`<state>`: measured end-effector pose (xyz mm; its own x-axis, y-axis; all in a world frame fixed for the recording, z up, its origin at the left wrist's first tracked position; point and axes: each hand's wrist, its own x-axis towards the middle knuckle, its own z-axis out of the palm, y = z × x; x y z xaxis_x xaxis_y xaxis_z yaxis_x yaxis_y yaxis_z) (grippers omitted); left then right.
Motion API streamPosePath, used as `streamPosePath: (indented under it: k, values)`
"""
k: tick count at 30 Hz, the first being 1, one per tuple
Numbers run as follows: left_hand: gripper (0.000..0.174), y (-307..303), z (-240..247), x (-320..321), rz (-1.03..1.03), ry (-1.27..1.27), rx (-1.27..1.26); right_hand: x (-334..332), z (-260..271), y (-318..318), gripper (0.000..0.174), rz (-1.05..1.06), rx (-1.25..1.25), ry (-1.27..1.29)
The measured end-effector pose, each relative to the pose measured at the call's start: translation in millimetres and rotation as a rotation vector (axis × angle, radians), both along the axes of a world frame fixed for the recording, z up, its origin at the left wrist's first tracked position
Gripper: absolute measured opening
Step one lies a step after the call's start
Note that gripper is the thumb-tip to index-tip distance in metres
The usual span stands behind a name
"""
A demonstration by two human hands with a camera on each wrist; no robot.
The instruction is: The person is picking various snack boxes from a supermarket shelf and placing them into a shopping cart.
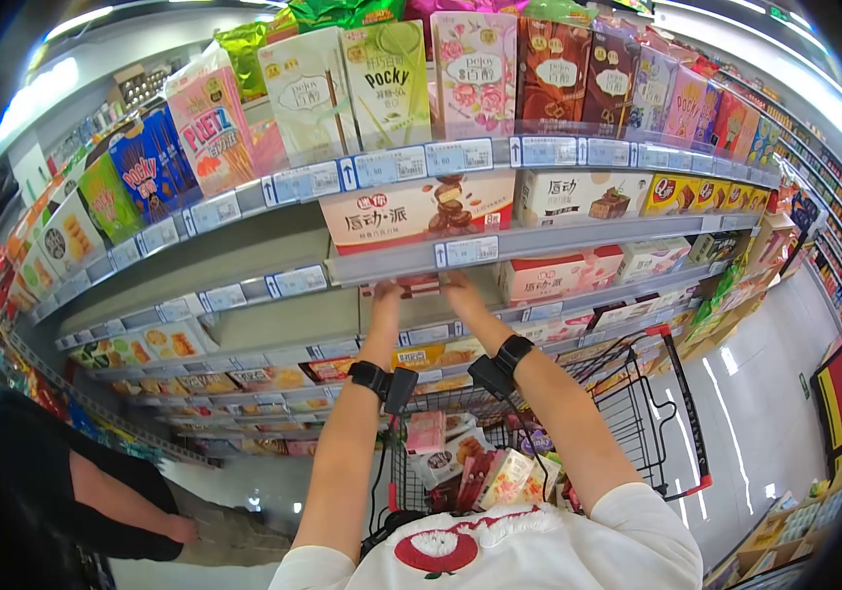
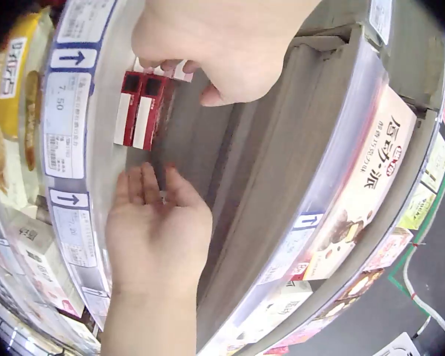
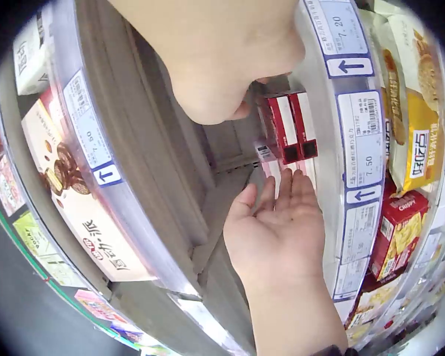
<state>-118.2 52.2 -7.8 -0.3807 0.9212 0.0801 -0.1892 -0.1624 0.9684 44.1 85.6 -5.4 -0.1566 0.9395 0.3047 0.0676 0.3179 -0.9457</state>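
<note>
Small red-and-white boxes point(image 1: 421, 285) point(image 2: 145, 111) point(image 3: 290, 127) stand near the front of a shelf, between the two hands. At their left end is my left hand point(image 1: 386, 300) point(image 2: 215, 48) point(image 3: 278, 230), fingers extended, the fingertips at a pale pink box point(image 2: 179, 70) point(image 3: 279, 178) beside the red ones. My right hand point(image 1: 459, 295) point(image 2: 159, 219) point(image 3: 230, 74) is at the other end, palm turned inward and fingers loosely extended; it grips nothing visible. Whether its fingertips touch the boxes is hard to tell.
A large box point(image 1: 419, 211) stands on the shelf above, behind a raised price rail point(image 1: 465, 251). Red boxes point(image 1: 549, 278) are right of my right hand. A cart point(image 1: 642, 418) holding packages is below my arms. Another person's arm point(image 1: 126, 492) shows at lower left.
</note>
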Motion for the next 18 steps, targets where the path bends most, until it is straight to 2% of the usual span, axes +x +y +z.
streamPosePath:
  k: [2,3,4,7,9,10,12,14,16,18]
  values:
    - [0.024,-4,7,8,-0.038,0.017,-0.019,-9,-10,14,0.044,-0.074,-0.038,-0.08]
    - [0.024,-6,14,12,-0.055,0.027,-0.025,-11,-14,21,0.046,-0.04,-0.051,-0.097]
    - [0.025,-6,16,12,-0.074,0.04,-0.032,-11,9,1,0.043,-0.086,-0.102,-0.157]
    - [0.036,4,6,8,-0.143,0.124,0.023,-16,1,14,0.039,-0.015,-0.061,-0.165]
    - [0.039,8,-2,9,-0.08,0.135,0.041,-19,-2,18,0.038,-0.042,-0.029,-0.191]
    - [0.04,7,1,11,-0.049,0.139,0.05,-19,4,13,0.036,-0.16,-0.028,-0.16]
    - [0.041,3,1,8,0.058,0.302,-0.048,-19,16,-4,0.033,-0.397,-0.035,-0.096]
    - [0.041,7,-2,-4,0.118,0.477,-0.109,-13,27,-9,0.04,-0.406,-0.048,-0.14]
    - [0.04,8,6,-3,0.015,0.319,-0.163,-8,34,-18,0.049,-0.388,-0.076,-0.241]
    - [0.039,2,14,-3,-0.076,0.153,-0.225,-9,34,-15,0.045,-0.298,-0.121,-0.286]
